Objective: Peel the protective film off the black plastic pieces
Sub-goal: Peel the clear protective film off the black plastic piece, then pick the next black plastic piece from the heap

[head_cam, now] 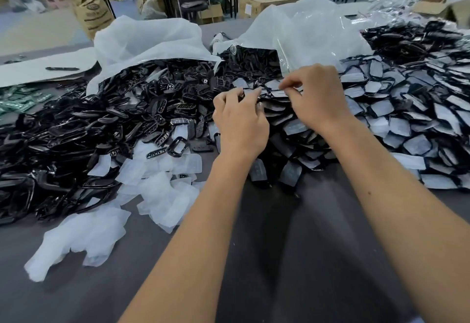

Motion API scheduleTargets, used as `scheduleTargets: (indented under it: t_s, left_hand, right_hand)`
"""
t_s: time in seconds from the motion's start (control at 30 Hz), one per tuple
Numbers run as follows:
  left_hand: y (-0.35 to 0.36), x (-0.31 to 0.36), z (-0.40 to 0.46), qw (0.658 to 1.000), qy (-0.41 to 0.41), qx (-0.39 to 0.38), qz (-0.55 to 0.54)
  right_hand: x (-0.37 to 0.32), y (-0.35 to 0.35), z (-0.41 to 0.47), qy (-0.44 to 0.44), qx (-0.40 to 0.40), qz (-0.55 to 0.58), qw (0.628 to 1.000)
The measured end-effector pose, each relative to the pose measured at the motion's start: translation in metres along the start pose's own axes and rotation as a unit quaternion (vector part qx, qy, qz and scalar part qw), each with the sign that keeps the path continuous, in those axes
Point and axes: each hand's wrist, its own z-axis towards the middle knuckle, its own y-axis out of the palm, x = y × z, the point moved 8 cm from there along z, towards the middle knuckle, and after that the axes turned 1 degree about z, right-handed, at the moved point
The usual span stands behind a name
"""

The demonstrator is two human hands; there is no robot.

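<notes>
Both hands, left hand (240, 121) and right hand (314, 96), pinch one light, stiff black piece (269, 91); lift its thin, flimsy film at an edge.

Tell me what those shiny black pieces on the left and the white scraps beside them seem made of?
Black pieces: probably moulded plastic, glossy, since they throw sharp highlights. White scraps: thin, cloudy, translucent film, likely soft plastic; they crumple and overlap limply on the grey table.

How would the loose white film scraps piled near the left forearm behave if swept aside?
The film scraps look thin, crumpled and translucent, so probably floppy and very light. They overlap loosely on the table, so they would likely slide, scatter or cling rather than move together.
</notes>
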Motion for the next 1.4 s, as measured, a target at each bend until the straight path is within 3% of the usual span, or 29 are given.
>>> scheduleTargets:
  t_s: [0.1, 0.23, 0.33, 0.43, 0.57, 0.73, 0.93, 1.07, 1.17, 1.2, 1.3, 1.4]
  left_hand:
    - [-0.013, -0.01, -0.007, 0.999, -0.022, 0.02, -0.044]
    - [-0.042, -0.043, -0.014, 0.997, -0.05, 0.033, 0.038]
    - [-0.064, -0.079, -0.019, 0.986, -0.111, 0.026, 0.12]
    - [-0.087, -0.112, -0.029, 0.97, -0.182, 0.029, 0.16]
    - [-0.094, -0.141, -0.034, 0.969, -0.184, 0.0, 0.167]
    - [-0.091, -0.153, -0.038, 0.976, -0.162, -0.008, 0.145]
    - [-0.113, -0.156, -0.042, 0.983, -0.16, 0.082, 0.044]
    - [-0.136, -0.166, -0.056, 0.958, -0.202, 0.185, -0.08]
    - [-0.134, -0.173, -0.068, 0.92, -0.245, 0.195, -0.236]
    - [-0.132, -0.175, -0.072, 0.911, -0.25, 0.191, -0.267]
    - [-0.134, -0.18, -0.084, 0.9, -0.247, 0.191, -0.303]
    - [-0.13, -0.183, -0.089, 0.881, -0.256, 0.172, -0.358]
  right_hand:
    - [-0.022, -0.002, -0.001, -0.016, 0.028, 0.031, 0.999]
    - [-0.08, 0.025, -0.004, -0.065, 0.012, 0.069, 0.995]
    - [-0.12, 0.064, -0.004, -0.093, -0.081, 0.052, 0.991]
    - [-0.148, 0.108, -0.007, -0.129, -0.182, -0.036, 0.974]
    - [-0.158, 0.149, -0.012, -0.132, -0.252, -0.111, 0.952]
    - [-0.16, 0.155, -0.003, -0.14, -0.233, -0.104, 0.957]
    - [-0.144, 0.147, 0.002, -0.114, -0.187, -0.066, 0.974]
    - [-0.131, 0.13, 0.001, -0.013, -0.103, 0.127, 0.986]
    - [-0.131, 0.131, -0.016, 0.067, -0.088, 0.285, 0.952]
    - [-0.133, 0.137, -0.024, 0.098, -0.107, 0.352, 0.925]
    - [-0.147, 0.162, -0.05, 0.173, -0.176, 0.554, 0.795]
    - [-0.149, 0.174, -0.065, 0.201, -0.214, 0.624, 0.725]
